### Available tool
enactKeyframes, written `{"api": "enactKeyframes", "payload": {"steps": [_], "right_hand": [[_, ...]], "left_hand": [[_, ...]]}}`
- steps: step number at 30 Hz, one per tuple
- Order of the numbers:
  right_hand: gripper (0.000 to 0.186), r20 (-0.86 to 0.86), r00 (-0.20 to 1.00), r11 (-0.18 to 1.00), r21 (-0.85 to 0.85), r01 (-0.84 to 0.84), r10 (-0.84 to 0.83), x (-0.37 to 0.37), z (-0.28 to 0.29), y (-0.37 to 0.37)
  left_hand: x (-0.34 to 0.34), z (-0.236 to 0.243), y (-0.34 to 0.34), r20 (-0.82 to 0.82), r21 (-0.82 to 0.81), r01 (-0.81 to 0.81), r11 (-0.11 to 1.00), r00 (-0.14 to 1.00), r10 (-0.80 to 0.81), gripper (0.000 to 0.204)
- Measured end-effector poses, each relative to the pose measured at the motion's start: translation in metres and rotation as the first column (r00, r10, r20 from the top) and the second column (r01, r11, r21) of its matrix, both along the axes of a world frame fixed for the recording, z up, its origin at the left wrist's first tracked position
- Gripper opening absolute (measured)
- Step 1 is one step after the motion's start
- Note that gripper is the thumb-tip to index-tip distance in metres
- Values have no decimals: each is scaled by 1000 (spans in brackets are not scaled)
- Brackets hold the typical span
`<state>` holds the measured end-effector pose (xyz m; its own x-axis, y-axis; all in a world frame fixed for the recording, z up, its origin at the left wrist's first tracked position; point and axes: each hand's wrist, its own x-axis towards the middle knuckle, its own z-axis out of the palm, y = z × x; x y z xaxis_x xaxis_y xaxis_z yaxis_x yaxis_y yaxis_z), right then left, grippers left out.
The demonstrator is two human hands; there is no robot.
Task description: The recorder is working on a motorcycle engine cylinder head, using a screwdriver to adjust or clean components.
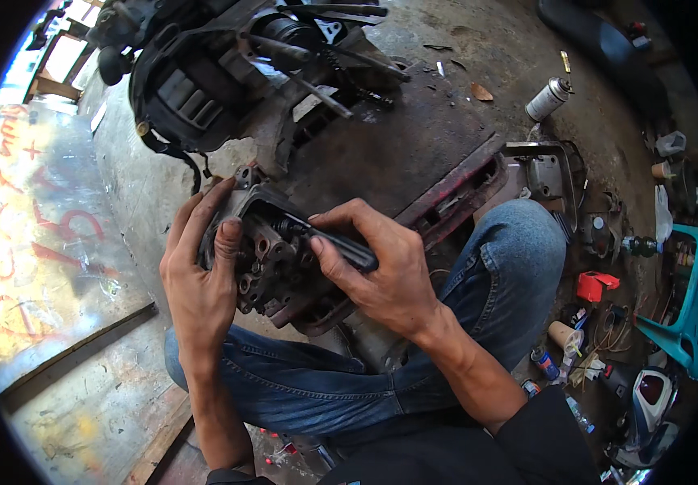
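Note:
A greasy metal cylinder head (262,257) rests tilted in front of me, at the near end of a dark worn platform (365,153). My left hand (197,279) is wrapped around its left side, with the thumb on the near edge. A slim black tool (349,250) is gripped in my right hand (393,271), between thumb and fingers. The tool's front end points into the open cavity of the head, beside a valve spring (283,226). Its tip is hidden there, so its exact kind does not show.
A partly stripped engine (195,101) with long studs stands beyond the cylinder head. Right of the platform are a metal cover (544,176), a spray can (548,99), a red box (596,285) and a teal plastic stool (692,315). A paint-marked sheet (58,234) lies left.

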<state>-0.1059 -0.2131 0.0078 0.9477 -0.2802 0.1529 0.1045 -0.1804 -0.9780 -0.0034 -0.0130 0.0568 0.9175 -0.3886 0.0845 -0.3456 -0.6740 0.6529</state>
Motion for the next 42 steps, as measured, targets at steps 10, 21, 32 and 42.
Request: {"api": "enactKeyframes", "payload": {"steps": [10, 21, 32, 42], "right_hand": [[18, -40, 999, 999, 44, -4, 5, 11, -1, -1], [17, -16, 1000, 999, -43, 3, -4, 6, -8, 3], [16, 91, 995, 980, -191, 51, -34, 4, -11, 7], [18, 111, 991, 995, -45, 85, -80, 2, -14, 10]], "left_hand": [[27, 3, 12, -212, -121, 14, 993, 976, -40, 48], [24, 2, 13, -139, -74, 43, 996, 989, -53, 48], [22, 2, 11, -138, -72, 47, 996, 989, -56, 47], [19, 3, 11, -138, -54, 50, 997, 989, -57, 49]]}}
